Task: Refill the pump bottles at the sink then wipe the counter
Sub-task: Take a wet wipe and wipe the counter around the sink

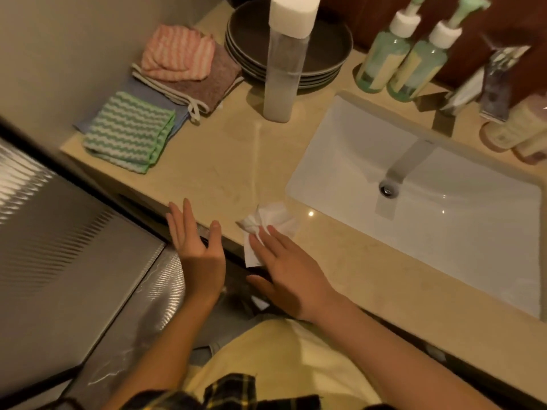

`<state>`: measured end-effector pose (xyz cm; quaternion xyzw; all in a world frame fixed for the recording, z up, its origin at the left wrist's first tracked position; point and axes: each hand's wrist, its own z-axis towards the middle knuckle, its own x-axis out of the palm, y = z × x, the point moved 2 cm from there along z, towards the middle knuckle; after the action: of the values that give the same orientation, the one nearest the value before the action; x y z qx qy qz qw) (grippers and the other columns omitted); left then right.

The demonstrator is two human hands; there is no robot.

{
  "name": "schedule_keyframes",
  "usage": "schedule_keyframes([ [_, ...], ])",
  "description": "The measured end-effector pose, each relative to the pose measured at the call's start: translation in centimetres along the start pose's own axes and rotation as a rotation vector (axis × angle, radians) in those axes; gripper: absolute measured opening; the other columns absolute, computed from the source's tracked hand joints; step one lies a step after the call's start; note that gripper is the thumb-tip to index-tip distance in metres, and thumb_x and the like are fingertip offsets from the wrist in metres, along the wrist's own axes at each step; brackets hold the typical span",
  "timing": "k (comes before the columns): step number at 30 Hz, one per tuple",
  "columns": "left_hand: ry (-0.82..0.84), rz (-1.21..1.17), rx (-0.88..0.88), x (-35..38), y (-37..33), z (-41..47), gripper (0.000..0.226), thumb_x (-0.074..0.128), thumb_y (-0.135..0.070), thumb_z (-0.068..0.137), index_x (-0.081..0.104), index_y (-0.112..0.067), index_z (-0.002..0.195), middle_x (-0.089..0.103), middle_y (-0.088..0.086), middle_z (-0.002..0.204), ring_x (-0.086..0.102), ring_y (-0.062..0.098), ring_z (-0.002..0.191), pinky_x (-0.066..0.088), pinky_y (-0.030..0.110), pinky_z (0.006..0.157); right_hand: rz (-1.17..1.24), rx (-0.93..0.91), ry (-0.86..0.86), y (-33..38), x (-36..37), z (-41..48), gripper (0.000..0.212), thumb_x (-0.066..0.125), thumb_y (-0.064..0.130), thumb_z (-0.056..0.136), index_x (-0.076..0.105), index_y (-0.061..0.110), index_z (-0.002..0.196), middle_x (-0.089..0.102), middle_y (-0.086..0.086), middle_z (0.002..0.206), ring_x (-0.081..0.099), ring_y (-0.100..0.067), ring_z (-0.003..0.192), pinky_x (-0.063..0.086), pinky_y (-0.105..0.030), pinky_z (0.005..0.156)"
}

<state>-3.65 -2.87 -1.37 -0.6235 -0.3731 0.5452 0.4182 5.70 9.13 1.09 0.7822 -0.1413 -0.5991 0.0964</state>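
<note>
The right hand [290,273] lies flat with straight fingers pressing a crumpled white paper towel [268,221] onto the beige counter [219,167] near its front edge, just left of the white sink [355,149]. The left hand [198,247] hovers beside it at the edge, fingers spread, holding nothing. Two green pump bottles [381,60] stand side by side behind the sink, and a tall clear white-capped bottle [284,69] stands left of them.

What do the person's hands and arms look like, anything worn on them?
The left hand and right hand are bare: no gloves, rings or watch visible. The forearms are uncovered. Dark plaid fabric with yellow lines shows at the bottom edge, by a pale yellow garment.
</note>
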Motion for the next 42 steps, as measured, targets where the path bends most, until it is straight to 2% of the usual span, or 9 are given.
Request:
schedule_keyframes([
  [3, 0.161, 0.047, 0.152, 0.8, -0.9, 0.0, 0.063, 0.043, -0.034, 0.09, 0.02, -0.025, 0.148, -0.002, -0.013, 0.155, -0.008, 0.004, 0.144, 0.0, 0.026, 0.116, 0.028, 0.081, -0.064, 0.1, 1.0, -2.2, 0.066, 0.035, 0.051, 0.091, 0.034, 0.012, 0.144, 0.034, -0.009, 0.149, 0.03, -0.026, 0.138, 0.028, -0.033, 0.108],
  [8, 0.376, 0.124, 0.262, 2.6, -1.1, 0.1, 0.061, 0.036, -0.04, 0.091, 0.014, -0.028, 0.147, -0.007, -0.009, 0.157, -0.014, 0.006, 0.143, -0.003, 0.034, 0.118, 0.027, 0.342, -0.185, -0.6, 2.1, -7.8, 0.053, 0.037, 0.049, 0.095, 0.043, 0.022, 0.14, 0.046, 0.0, 0.141, 0.04, -0.017, 0.132, 0.026, -0.024, 0.103],
  [16, 0.5, 0.18, 0.264, 2.8, 0.1, 0.1, 0.066, 0.037, -0.04, 0.089, 0.003, -0.032, 0.145, -0.011, -0.01, 0.153, -0.014, 0.009, 0.143, -0.006, 0.032, 0.117, 0.167, 0.881, -0.356, -4.4, 3.7, -18.7, 0.055, 0.036, 0.047, 0.096, 0.027, 0.026, 0.146, 0.036, -0.009, 0.148, 0.025, -0.022, 0.138, 0.03, -0.033, 0.104],
  [19, 0.507, 0.195, 0.261, 1.9, 0.6, 0.3, 0.069, 0.037, -0.041, 0.089, 0.003, -0.028, 0.148, -0.012, -0.009, 0.154, -0.014, 0.009, 0.143, -0.006, 0.03, 0.116, 0.196, 0.962, -0.395, -5.6, 3.1, -19.6, 0.058, 0.036, 0.044, 0.092, 0.024, 0.028, 0.146, 0.032, -0.01, 0.149, 0.02, -0.022, 0.141, 0.029, -0.037, 0.106],
  [26, 0.392, 0.146, 0.141, -1.5, 1.6, 0.6, 0.068, 0.048, -0.036, 0.095, 0.009, -0.027, 0.149, -0.008, -0.011, 0.156, -0.011, 0.001, 0.143, -0.003, 0.024, 0.114, 0.241, 0.814, -0.356, -7.8, -0.4, -11.6, 0.07, 0.028, 0.06, 0.091, 0.022, 0.021, 0.148, 0.023, -0.004, 0.154, 0.012, -0.018, 0.143, 0.016, -0.032, 0.111],
  [32, 0.224, 0.128, -0.023, -3.7, 1.4, 1.0, 0.064, 0.048, -0.021, 0.097, 0.012, -0.027, 0.15, -0.005, -0.014, 0.157, -0.007, -0.002, 0.142, 0.003, 0.027, 0.116, 0.125, 0.502, -0.247, -6.5, -2.1, -0.9, 0.07, 0.028, 0.057, 0.094, 0.016, 0.017, 0.15, 0.039, -0.006, 0.145, 0.033, -0.022, 0.132, 0.023, -0.035, 0.112],
  [35, 0.133, 0.145, -0.027, -4.7, 1.0, 1.5, 0.062, 0.046, -0.021, 0.098, 0.013, -0.024, 0.15, -0.005, -0.011, 0.158, -0.006, -0.001, 0.142, 0.005, 0.025, 0.115, 0.093, 0.375, -0.185, -4.5, -2.4, 3.5, 0.076, 0.022, 0.06, 0.094, 0.0, 0.015, 0.151, 0.018, -0.006, 0.156, 0.016, -0.022, 0.142, 0.011, -0.032, 0.115],
  [38, 0.057, 0.177, -0.019, -5.3, 0.6, 2.2, 0.061, 0.045, -0.023, 0.098, 0.013, -0.021, 0.151, -0.004, -0.008, 0.158, -0.005, 0.0, 0.142, 0.005, 0.022, 0.112, 0.072, 0.367, -0.149, -3.6, -2.0, 5.1, 0.083, 0.017, 0.065, 0.092, -0.011, 0.01, 0.148, -0.005, -0.007, 0.157, -0.005, -0.02, 0.145, -0.006, -0.028, 0.113],
  [42, -0.016, 0.188, -0.007, -4.7, 0.4, 3.5, 0.061, 0.045, -0.023, 0.098, 0.014, -0.019, 0.151, -0.003, -0.007, 0.159, -0.004, 0.004, 0.144, 0.003, 0.02, 0.112, 0.011, 0.283, -0.152, -4.2, -1.4, 4.6, 0.081, 0.015, 0.064, 0.093, -0.014, 0.012, 0.148, -0.016, -0.005, 0.156, -0.016, -0.017, 0.143, -0.012, -0.028, 0.114],
])
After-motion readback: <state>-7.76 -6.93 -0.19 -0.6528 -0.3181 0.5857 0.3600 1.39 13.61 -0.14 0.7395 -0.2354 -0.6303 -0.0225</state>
